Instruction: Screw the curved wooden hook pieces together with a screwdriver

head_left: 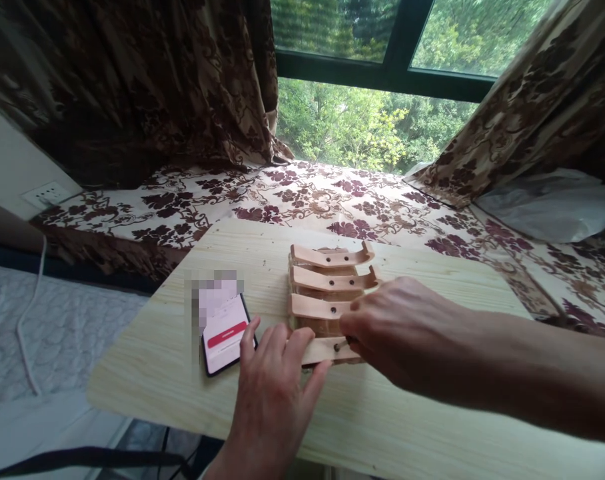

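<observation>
A small wooden rack lies on the table, made of several pale wooden strips, each bearing dark screws. The far strips (pixel 310 257) curl up into hooks at their right ends. My left hand (pixel 277 373) grips the left end of the nearest wooden strip (pixel 323 348) between thumb and fingers. My right hand (pixel 382 327) is closed over that strip's right part. From its fingers a thin dark tool (pixel 346 343) reaches to a screw (pixel 337 347); the rest of it is hidden in the fist. The nearest strip's right end is hidden too.
A phone (pixel 226 333) with a lit screen lies left of the rack, close to my left fingers. Beyond the pale wooden table (pixel 157 347) is a ledge with floral cloth (pixel 302 193), under a window. A plastic bag (pixel 552 203) rests at right.
</observation>
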`<action>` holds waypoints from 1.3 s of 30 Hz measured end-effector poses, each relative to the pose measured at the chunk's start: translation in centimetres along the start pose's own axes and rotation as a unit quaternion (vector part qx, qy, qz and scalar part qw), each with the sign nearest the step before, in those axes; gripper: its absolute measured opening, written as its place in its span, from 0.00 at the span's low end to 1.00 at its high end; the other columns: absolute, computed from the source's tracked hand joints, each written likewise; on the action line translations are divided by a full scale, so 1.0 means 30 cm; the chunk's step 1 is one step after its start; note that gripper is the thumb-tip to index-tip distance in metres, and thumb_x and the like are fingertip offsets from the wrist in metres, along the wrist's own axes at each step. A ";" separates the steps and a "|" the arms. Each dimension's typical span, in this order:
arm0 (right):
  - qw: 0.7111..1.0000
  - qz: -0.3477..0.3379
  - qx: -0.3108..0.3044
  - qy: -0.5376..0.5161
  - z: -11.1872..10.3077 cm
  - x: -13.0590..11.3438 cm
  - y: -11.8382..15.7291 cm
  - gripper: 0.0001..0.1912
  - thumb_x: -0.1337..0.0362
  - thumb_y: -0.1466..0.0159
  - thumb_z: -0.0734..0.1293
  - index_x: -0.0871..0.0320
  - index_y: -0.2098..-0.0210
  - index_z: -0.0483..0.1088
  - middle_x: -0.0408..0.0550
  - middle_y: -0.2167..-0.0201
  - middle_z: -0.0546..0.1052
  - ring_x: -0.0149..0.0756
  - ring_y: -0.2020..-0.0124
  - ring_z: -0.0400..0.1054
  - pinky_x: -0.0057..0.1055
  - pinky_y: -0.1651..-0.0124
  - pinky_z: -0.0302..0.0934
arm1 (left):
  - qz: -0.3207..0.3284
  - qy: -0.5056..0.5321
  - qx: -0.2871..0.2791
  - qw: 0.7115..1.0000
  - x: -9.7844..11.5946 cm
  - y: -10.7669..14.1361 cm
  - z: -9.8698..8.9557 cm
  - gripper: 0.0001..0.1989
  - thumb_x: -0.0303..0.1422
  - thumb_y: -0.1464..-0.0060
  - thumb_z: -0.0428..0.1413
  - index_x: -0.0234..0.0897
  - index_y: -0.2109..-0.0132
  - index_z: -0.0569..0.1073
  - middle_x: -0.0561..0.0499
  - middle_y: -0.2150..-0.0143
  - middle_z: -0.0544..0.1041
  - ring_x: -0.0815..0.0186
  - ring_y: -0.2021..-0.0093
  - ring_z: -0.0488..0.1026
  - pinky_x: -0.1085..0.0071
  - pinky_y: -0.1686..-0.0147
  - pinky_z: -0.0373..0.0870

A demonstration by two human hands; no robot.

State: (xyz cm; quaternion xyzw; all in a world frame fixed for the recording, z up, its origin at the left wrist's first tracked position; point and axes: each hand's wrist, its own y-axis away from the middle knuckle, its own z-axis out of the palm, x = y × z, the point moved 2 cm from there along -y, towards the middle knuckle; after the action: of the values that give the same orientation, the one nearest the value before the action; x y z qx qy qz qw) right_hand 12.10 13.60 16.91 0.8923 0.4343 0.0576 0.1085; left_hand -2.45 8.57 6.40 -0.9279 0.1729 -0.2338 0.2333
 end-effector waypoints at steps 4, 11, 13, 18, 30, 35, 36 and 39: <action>0.996 0.086 -0.009 -0.006 -0.013 0.003 -0.003 0.07 0.68 0.42 0.65 0.57 0.77 0.68 0.41 0.85 0.67 0.28 0.85 0.47 0.31 0.80 0.35 | -0.002 -0.003 0.006 1.000 -0.003 0.003 0.001 0.10 0.29 0.48 0.58 0.37 0.58 0.67 0.52 0.69 0.70 0.58 0.66 0.70 0.45 0.48 0.58; 0.991 -0.038 0.082 0.102 -0.038 -0.040 0.036 0.07 0.75 0.44 0.64 0.57 0.74 0.67 0.43 0.75 0.69 0.31 0.80 0.55 0.32 0.78 0.38 | -0.017 -0.008 -0.001 1.000 -0.001 0.001 -0.006 0.10 0.28 0.50 0.58 0.39 0.59 0.67 0.53 0.69 0.71 0.59 0.66 0.71 0.45 0.48 0.58; 0.979 -0.072 0.082 0.174 -0.022 -0.054 0.043 0.08 0.74 0.42 0.63 0.57 0.76 0.66 0.45 0.76 0.68 0.33 0.79 0.55 0.34 0.77 0.39 | -0.018 -0.005 0.000 1.000 -0.001 0.002 -0.008 0.10 0.27 0.49 0.57 0.39 0.59 0.67 0.53 0.69 0.71 0.59 0.66 0.71 0.45 0.47 0.58; 0.975 -0.082 0.080 0.192 0.021 -0.078 0.043 0.07 0.75 0.42 0.62 0.59 0.71 0.70 0.49 0.74 0.71 0.34 0.77 0.58 0.35 0.76 0.42 | -0.011 0.000 0.003 1.000 0.001 0.005 -0.003 0.10 0.26 0.49 0.56 0.39 0.59 0.66 0.53 0.69 0.71 0.60 0.66 0.70 0.45 0.48 0.58; 0.990 0.134 0.031 -0.028 -0.024 0.017 0.101 0.06 0.70 0.40 0.63 0.56 0.71 0.71 0.42 0.80 0.72 0.29 0.82 0.57 0.31 0.78 0.37 | 0.005 -0.021 0.013 1.000 -0.009 0.002 0.004 0.13 0.27 0.50 0.60 0.39 0.58 0.66 0.53 0.68 0.71 0.60 0.66 0.71 0.46 0.48 0.58; 0.989 0.089 0.115 -0.006 0.010 0.036 0.170 0.08 0.74 0.42 0.62 0.57 0.73 0.67 0.40 0.79 0.68 0.29 0.81 0.54 0.32 0.77 0.40 | 0.012 -0.034 0.020 0.999 -0.012 0.006 0.011 0.13 0.28 0.50 0.60 0.39 0.58 0.65 0.53 0.68 0.71 0.60 0.66 0.72 0.47 0.48 0.58; 0.988 0.073 0.137 -0.001 0.019 0.037 0.175 0.08 0.75 0.41 0.62 0.57 0.73 0.66 0.40 0.79 0.67 0.29 0.81 0.54 0.32 0.76 0.41 | 0.013 -0.037 0.018 0.999 -0.013 0.006 0.012 0.13 0.28 0.50 0.59 0.39 0.58 0.65 0.53 0.68 0.71 0.60 0.66 0.72 0.47 0.48 0.58; 0.985 0.047 0.168 0.004 0.045 0.039 0.175 0.09 0.76 0.39 0.60 0.57 0.71 0.65 0.40 0.77 0.65 0.30 0.79 0.55 0.32 0.74 0.42 | 0.019 -0.049 0.015 0.999 -0.014 0.008 0.011 0.12 0.29 0.49 0.59 0.39 0.57 0.65 0.53 0.67 0.72 0.59 0.65 0.73 0.47 0.49 0.58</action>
State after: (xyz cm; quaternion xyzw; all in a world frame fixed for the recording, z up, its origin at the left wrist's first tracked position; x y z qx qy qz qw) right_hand 17.09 11.18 16.88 0.9172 0.3955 -0.0081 -0.0477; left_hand -2.69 8.67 5.87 -0.9311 0.1758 -0.1864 0.2596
